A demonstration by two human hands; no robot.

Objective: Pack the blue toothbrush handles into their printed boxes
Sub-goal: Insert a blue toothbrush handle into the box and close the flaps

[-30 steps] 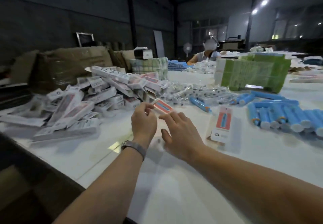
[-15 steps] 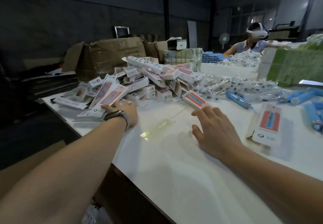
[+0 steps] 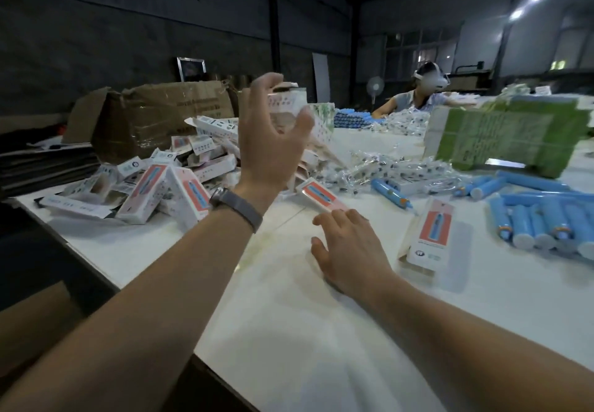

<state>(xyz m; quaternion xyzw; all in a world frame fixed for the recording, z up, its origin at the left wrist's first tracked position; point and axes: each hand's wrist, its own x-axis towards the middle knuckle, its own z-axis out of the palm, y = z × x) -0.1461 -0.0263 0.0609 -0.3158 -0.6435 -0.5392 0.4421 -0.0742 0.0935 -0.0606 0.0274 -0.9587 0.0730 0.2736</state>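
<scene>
Left hand (image 3: 273,141) raised above the box pile (image 3: 167,183), palm away from the camera, fingers spread and loosely bent, gripping nothing; wrist wearing a grey band (image 3: 239,207). Right hand (image 3: 348,247) flat on the white bench (image 3: 289,331), fingers straight and holding nothing, fingertips just touching the near end of one printed box (image 3: 321,197). That box lying flat, long axis slanting from the fingertips back and left toward the pile, red panel with a blue handle picture facing up. Second box (image 3: 430,234) just right of the right hand, flat, long axis running away from the camera, same red panel up, small round logo near its close end; writing too blurred to read. Pile boxes lying at all angles, some red face up, others showing rows of small icons; no words legible. Blue handles (image 3: 543,222) well right of the right hand, lying side by side, white ends toward the camera, long axes running away and leftward. One more handle (image 3: 390,191) beyond the second box, slanted, tip pointing near-right. Clear wrapped parts (image 3: 385,167) heaped beyond the first box. Green carton (image 3: 501,135) behind the handles. Torn brown carton (image 3: 160,119) behind the pile, print unreadable. Another person (image 3: 414,99) seated at the bench's far end.
</scene>
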